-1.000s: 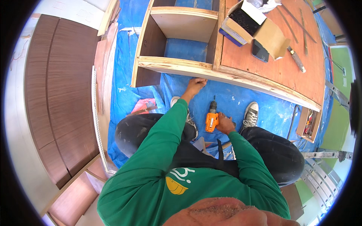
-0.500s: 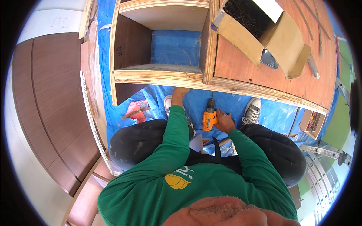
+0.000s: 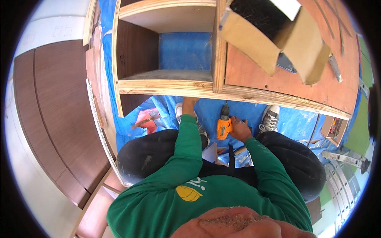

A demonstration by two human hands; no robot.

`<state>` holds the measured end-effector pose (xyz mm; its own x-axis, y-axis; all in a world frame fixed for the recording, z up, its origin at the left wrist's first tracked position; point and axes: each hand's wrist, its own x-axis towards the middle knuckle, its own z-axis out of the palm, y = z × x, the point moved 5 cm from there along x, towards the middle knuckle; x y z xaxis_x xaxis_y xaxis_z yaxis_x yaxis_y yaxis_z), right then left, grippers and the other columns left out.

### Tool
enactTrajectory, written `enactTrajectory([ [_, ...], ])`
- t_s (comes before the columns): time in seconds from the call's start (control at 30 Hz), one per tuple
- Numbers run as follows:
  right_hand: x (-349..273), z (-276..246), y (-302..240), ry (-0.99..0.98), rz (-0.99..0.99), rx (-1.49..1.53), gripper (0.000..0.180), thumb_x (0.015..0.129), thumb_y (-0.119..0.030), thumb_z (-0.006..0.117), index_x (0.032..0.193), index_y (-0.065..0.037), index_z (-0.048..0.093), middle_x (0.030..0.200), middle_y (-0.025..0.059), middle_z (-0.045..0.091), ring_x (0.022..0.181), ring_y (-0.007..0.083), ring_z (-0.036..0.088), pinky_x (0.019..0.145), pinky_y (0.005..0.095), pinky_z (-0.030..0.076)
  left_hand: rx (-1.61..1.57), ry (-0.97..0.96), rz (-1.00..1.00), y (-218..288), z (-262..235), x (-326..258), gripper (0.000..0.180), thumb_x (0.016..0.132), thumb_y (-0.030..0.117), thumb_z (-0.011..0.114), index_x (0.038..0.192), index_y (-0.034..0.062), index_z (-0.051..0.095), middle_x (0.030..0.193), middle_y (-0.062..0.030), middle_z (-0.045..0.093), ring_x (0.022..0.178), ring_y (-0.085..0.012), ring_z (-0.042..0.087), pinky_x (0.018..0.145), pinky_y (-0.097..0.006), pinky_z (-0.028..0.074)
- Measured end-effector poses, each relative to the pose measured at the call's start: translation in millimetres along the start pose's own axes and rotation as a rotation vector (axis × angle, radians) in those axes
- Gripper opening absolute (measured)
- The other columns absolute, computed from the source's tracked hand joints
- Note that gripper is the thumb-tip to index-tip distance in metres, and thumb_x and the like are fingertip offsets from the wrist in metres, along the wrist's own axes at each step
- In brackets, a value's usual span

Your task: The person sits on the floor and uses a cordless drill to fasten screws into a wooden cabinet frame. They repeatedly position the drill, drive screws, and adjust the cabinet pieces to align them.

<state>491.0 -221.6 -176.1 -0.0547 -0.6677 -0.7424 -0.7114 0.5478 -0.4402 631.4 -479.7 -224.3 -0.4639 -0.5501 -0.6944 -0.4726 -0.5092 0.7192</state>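
Note:
My right hand (image 3: 239, 129) is closed around the grip of an orange and black cordless drill (image 3: 224, 127). The drill's chuck points toward the wooden cabinet frame (image 3: 166, 85), and its bit reaches the lower edge of the frame. My left hand (image 3: 189, 104) goes under that same plywood edge, with its fingers hidden beneath it. Above my hands the frame has an open compartment with dark brown sides and, to its right, a reddish panel (image 3: 254, 75). On the panel stands an opened cardboard box (image 3: 258, 43) holding many dark screws.
A phone (image 3: 286, 63) lies partly under the box flap, near a knife-like tool (image 3: 335, 68). Blue sheeting (image 3: 295, 119) covers the floor around my shoes. A small wooden box (image 3: 334, 129) and an aluminium ladder (image 3: 343, 186) are at the right; brown panels (image 3: 63, 115) are at the left.
The view has shifted slightly, so the frame and box appear moved a little. My right hand still holds the drill, and my left hand stays under the edge.

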Motion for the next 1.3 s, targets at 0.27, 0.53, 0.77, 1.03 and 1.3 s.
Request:
enactTrajectory([
  [0.27,0,-5,-9,0.028,-0.007,-0.001,0.057,0.078,-0.021,0.081,0.124,-0.006,0.050,0.121,0.0180,0.066,0.119,0.0402,0.063,0.098,0.0694,0.040,-0.022,-0.024,0.004,4,7,-13,0.023,0.092,0.009,0.077,0.113,0.0011,0.075,0.106,-0.0071,0.076,0.095,-0.0168,0.069,0.086,-0.031,0.057],
  [0.53,-3,2,0,0.062,-0.061,-0.012,0.060,0.081,-0.028,0.078,0.129,-0.006,0.049,0.126,0.0185,0.064,0.121,0.0413,0.062,0.097,0.0719,0.041,0.051,0.015,0.017,8,6,-12,0.023,0.091,0.008,0.077,0.113,0.0009,0.075,0.106,-0.0074,0.076,0.095,-0.0174,0.069,0.087,-0.031,0.057],
  [0.77,3,10,10,0.122,-0.127,-0.121,0.057,0.086,-0.030,0.076,0.131,-0.005,0.050,0.130,0.0179,0.064,0.122,0.0403,0.064,0.098,0.0724,0.041,0.252,0.128,0.072,13,-8,9,0.023,0.091,0.008,0.077,0.112,0.0008,0.075,0.106,-0.0077,0.077,0.094,-0.0180,0.069,0.088,-0.032,0.057],
  [1.03,1,-2,-4,0.049,-0.046,-0.031,0.047,0.089,-0.027,0.071,0.125,-0.008,0.050,0.125,0.0176,0.066,0.120,0.0398,0.066,0.098,0.0714,0.041,-0.081,-0.068,0.167,35,8,15,0.017,0.094,0.009,0.075,0.110,0.0065,0.079,0.108,-0.0034,0.078,0.100,-0.0150,0.071,0.089,-0.031,0.057],
  [1.3,-3,0,-7,0.031,-0.042,-0.091,0.049,0.090,-0.029,0.069,0.129,-0.007,0.049,0.134,0.0187,0.063,0.128,0.0402,0.061,0.104,0.0759,0.038,-0.096,-0.116,0.238,33,11,19,0.017,0.095,0.012,0.075,0.112,0.0079,0.079,0.104,-0.0018,0.077,0.096,-0.0148,0.070,0.089,-0.032,0.058],
])
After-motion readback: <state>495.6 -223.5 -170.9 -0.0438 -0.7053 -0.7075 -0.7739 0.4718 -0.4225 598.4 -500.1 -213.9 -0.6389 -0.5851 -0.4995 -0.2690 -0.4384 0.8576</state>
